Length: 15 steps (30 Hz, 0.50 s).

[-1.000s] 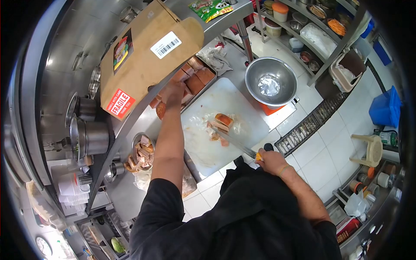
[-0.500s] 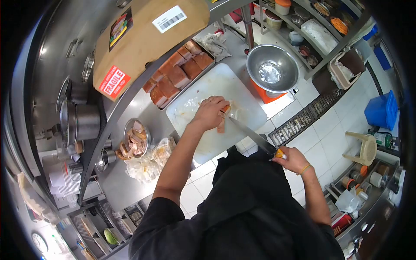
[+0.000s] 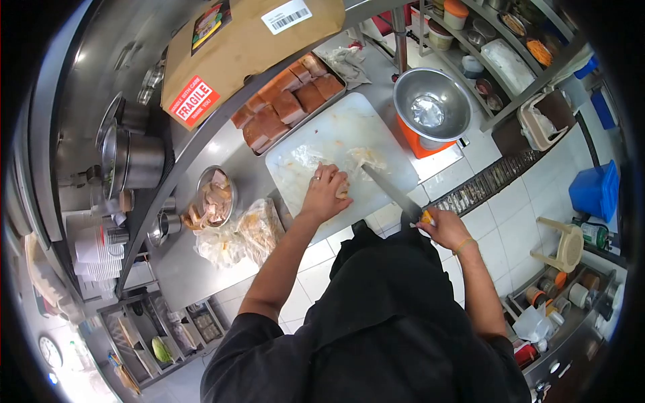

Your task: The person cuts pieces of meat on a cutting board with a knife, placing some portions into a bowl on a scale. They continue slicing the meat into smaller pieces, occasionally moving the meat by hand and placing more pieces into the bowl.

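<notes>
Since the earlier frame, the left hand (image 3: 326,193) has moved away from the blade toward the person's side of the cutting board (image 3: 312,146), taking a piece of meat (image 3: 344,190) with it. The left hand is curled over this piece, its fingers bent around it and a ring on one of them; the palm side is hidden, so how much of the meat it covers cannot be told. The right hand (image 3: 446,230) is clenched around the yellow handle of the knife (image 3: 393,191), beside the board's near edge. The blade slants across the board, its tip by a patch of pale scraps (image 3: 368,158), apart from the left hand. The board lies on the steel desk (image 3: 181,275). Along its far left side is a metal tray (image 3: 345,85) packed with reddish-brown blocks of meat (image 3: 287,106), and a crumpled cloth (image 3: 349,65) lies just beyond the tray's end. Left of the board, a smaller metal bowl (image 3: 233,204) holds pale meat trimmings (image 3: 217,199), with two plastic bags (image 3: 259,230) near it. To the right of the board, a large steel bowl (image 3: 449,84) sits over an orange container (image 3: 418,142). A cardboard box (image 3: 248,50) with a red FRAGILE label (image 3: 193,101) rests on the shelf (image 3: 228,115) above the desk.
</notes>
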{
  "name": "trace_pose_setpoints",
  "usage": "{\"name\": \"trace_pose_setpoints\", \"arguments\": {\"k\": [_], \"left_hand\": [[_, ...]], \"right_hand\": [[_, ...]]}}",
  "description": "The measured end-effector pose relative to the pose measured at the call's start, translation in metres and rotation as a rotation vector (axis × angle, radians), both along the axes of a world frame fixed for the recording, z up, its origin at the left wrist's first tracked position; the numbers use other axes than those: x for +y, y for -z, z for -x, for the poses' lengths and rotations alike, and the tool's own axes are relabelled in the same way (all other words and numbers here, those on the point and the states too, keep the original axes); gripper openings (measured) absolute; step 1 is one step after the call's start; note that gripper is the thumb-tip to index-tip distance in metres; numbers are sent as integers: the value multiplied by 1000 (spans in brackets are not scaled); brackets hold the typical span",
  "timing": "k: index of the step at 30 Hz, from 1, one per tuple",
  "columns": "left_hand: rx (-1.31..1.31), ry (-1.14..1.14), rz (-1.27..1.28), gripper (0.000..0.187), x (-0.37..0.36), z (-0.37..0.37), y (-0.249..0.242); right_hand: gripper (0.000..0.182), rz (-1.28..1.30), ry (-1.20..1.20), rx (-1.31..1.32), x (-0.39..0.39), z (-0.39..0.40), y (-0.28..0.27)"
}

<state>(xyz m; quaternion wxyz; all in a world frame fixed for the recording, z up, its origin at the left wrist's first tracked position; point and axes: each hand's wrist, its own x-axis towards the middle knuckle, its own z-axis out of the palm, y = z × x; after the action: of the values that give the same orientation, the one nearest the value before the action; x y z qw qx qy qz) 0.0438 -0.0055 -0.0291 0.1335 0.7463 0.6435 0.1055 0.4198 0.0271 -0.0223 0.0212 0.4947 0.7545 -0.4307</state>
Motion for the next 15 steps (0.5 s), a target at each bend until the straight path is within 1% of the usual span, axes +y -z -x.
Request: {"name": "trace_pose_setpoints", "arguments": {"k": [2,5,6,7,10,11,14,15], "left_hand": [[5,-38,-125,63,-14,1,11],[-2,-96,-165,59,-41,13,23],[9,-127,-158,60,-48,17,23],[19,-158,-149,61,-55,21,23],[58,-234,-149,62,-66,26,21],[74,-256,-155,62,-68,28,19],[173,-367,-30,66,-60,11,-10],[227,-399,-10,62,-55,6,-13]], "right_hand": [[46,-24,-7,-30,11,12,2],[45,-74,-28,-79,31,27,7],[45,-91,-35,-96,35,32,9],[45,-129,5,-59,37,35,11],[46,-173,59,-81,49,41,11],[46,-177,37,-101,54,39,9],[46,-199,-11,-81,59,33,1],[45,-206,-16,-78,56,32,-4]]}}
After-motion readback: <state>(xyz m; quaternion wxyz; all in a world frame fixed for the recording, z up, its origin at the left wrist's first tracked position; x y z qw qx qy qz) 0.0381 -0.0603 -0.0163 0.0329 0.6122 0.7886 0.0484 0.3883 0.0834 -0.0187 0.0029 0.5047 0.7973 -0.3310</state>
